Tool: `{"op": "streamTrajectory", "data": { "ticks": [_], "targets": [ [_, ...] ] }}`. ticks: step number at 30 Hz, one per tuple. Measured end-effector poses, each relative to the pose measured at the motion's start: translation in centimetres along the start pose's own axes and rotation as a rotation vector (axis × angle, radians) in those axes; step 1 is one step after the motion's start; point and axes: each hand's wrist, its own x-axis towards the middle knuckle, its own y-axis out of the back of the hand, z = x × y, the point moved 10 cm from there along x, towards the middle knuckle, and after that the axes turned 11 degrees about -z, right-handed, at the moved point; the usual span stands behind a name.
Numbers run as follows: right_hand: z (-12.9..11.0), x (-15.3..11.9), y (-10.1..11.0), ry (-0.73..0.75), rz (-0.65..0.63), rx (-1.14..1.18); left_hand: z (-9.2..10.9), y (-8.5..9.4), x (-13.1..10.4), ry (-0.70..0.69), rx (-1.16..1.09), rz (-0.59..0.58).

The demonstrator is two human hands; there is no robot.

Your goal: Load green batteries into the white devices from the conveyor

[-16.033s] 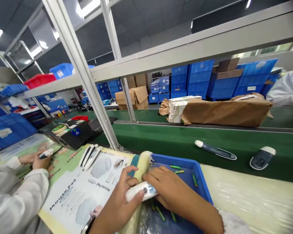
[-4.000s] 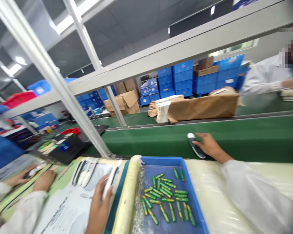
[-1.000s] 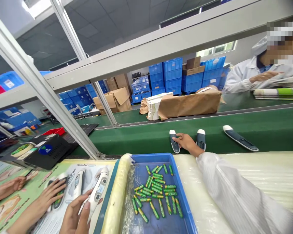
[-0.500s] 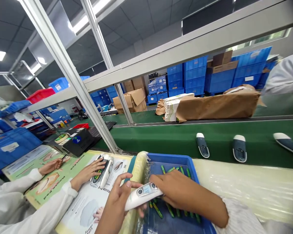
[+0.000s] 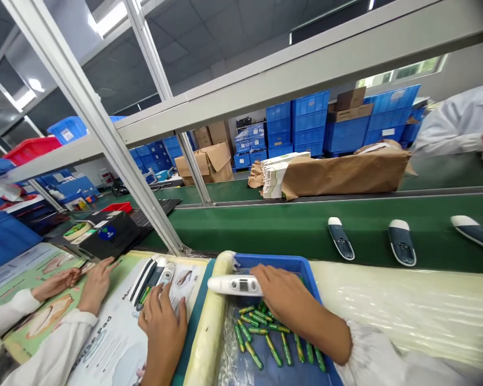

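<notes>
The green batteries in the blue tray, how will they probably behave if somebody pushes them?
The green batteries would probably roll sideways, being slim cylinders lying loose on their sides. They look stiff, with straight, unbent shapes. The raised walls of the blue tray would likely stop them rolling off.

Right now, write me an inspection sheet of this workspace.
Surface: printed sheet at left, green belt beyond, foam sheet at right.
Job's things: white device over foam roll and blue tray; green batteries in the tray; three grey-and-white devices on the belt, one cut off by the frame.
Clutter: black box, brown paper bundle.
Hands: right hand grips the white device; left hand open beside more devices, contact unclear.
Cables: nothing seen near the tray.
Surroundings: co-worker's hands at left, blue crates stacked behind.
</notes>
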Motion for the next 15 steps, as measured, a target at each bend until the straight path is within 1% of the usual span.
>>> {"op": "streamTrajectory", "data": {
  "ticks": [1, 2, 4, 5, 6, 8, 9, 10, 11, 12, 13, 14, 15],
  "targets": [
    [0.3, 0.3, -0.5, 0.026, -0.041, -0.012, -0.8, -0.8, 0.1, 0.007, 0.1, -0.01],
    [0.8, 0.5, 0.0, 0.038, -0.023, 0.025, -1.3, -1.4, 0.1, 0.009, 0.186, -0.027],
    [2.8, 0.5, 3.0, 0.043, 0.099, 0.211, -2.0, -2.3, 0.1, 0.002, 0.256, -0.072],
    [4.0, 0.6, 4.5, 0.043, 0.14, 0.334, -2.1, -2.4, 0.0, -0.004, 0.259, -0.084],
    [5.4, 0.8, 5.6, 0.041, 0.142, 0.472, -2.1, -2.3, 0.0, -0.009, 0.262, -0.086],
    [8.2, 1.4, 6.8, 0.019, 0.113, 0.758, -2.3, -1.8, 0.0, 0.01, 0.287, -0.074],
    [9.8, 1.6, 7.2, 0.003, 0.138, 0.891, -2.6, -1.6, 0.0, 0.035, 0.296, -0.068],
    [11.7, 1.7, 7.7, -0.013, 0.21, 1.004, -3.0, -1.4, 0.1, 0.065, 0.299, -0.066],
    [13.8, 1.6, 8.2, -0.037, 0.326, 1.073, -3.4, -1.3, 0.2, 0.099, 0.292, -0.072],
    [16.0, 1.3, 8.7, -0.086, 0.457, 1.063, -3.9, -1.3, 0.2, 0.131, 0.275, -0.09],
    [18.1, 0.9, 9.0, -0.162, 0.566, 0.984, -4.3, -1.4, 0.2, 0.156, 0.257, -0.108],
    [19.9, 0.7, 9.2, -0.253, 0.636, 0.861, -4.4, -1.5, 0.3, 0.167, 0.239, -0.123],
    [21.4, 0.6, 9.2, -0.344, 0.665, 0.723, -4.3, -1.7, 0.3, 0.164, 0.216, -0.137]
  ]
}}
